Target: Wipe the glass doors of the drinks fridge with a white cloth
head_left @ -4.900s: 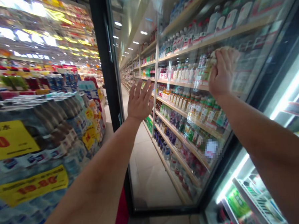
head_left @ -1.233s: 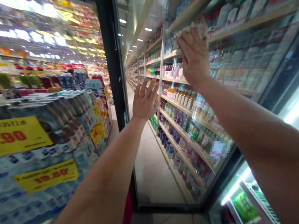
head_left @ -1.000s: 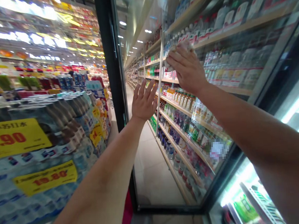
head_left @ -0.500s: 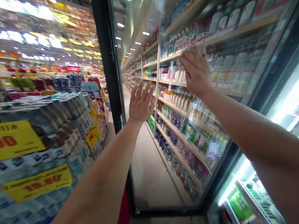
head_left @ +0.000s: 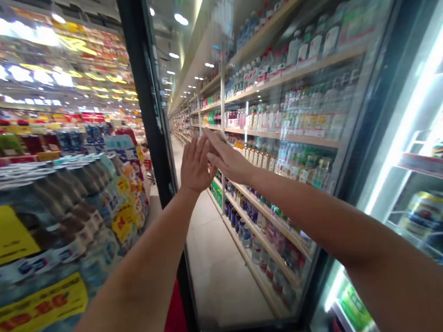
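Note:
A black-framed glass door stands open in front of me. My left hand lies against the glass near its left side, fingers stretched out and holding nothing. My right hand is beside it, its fingertips meeting or overlapping the left fingers. Only a small bit of the pale cloth shows at the right hand's far edge; the rest is hidden under the fingers.
Shelves of bottled drinks appear in the glass. At right is a lit cooler with cans. Packed water bottles with yellow price signs are stacked at left. Farther back a person shows beside the door frame.
My right hand has moved left and down across the glass, from high on the pane to beside my left hand. The left hand stays flat on the glass. The view has turned rightward.

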A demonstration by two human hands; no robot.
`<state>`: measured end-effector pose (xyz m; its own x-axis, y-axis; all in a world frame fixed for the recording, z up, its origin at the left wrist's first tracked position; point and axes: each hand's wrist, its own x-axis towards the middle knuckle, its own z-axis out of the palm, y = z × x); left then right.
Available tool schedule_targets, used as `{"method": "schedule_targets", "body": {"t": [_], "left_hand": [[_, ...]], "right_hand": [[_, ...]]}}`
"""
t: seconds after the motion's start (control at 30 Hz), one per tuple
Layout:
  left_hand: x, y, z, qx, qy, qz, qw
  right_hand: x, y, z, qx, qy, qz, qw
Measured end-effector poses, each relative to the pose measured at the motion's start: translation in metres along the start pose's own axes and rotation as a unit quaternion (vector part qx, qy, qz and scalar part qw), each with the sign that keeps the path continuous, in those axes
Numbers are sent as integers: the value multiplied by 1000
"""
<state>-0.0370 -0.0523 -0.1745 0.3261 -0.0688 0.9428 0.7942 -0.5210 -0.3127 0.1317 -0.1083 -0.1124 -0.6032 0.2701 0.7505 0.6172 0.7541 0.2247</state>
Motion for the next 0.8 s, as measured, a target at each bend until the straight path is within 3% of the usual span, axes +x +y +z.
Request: {"method": "schedule_targets", "body": {"t": [0.1, 0.23, 0.3, 0.47, 0.67, 0.8], "left_hand": [[2, -1, -2, 3, -38, -6, 999], [3, -4, 2, 6, -62, -24, 998], [0, -7, 6, 8, -53, -12, 998], [-7, -16, 16, 30, -19, 33, 999], [17, -17, 10, -4, -123, 184, 975], [23, -7, 6, 2, -126, 155, 980]], "right_hand": [[-3, 16, -25, -27, 19, -10, 999], [-18, 64, -70, -182, 45, 2, 982], [-30, 89, -82, -234, 68, 35, 969], [-52, 117, -70, -291, 90, 94, 948], [-52, 121, -54, -309, 108, 86, 941], [-54, 126, -51, -298, 115, 89, 943]]}}
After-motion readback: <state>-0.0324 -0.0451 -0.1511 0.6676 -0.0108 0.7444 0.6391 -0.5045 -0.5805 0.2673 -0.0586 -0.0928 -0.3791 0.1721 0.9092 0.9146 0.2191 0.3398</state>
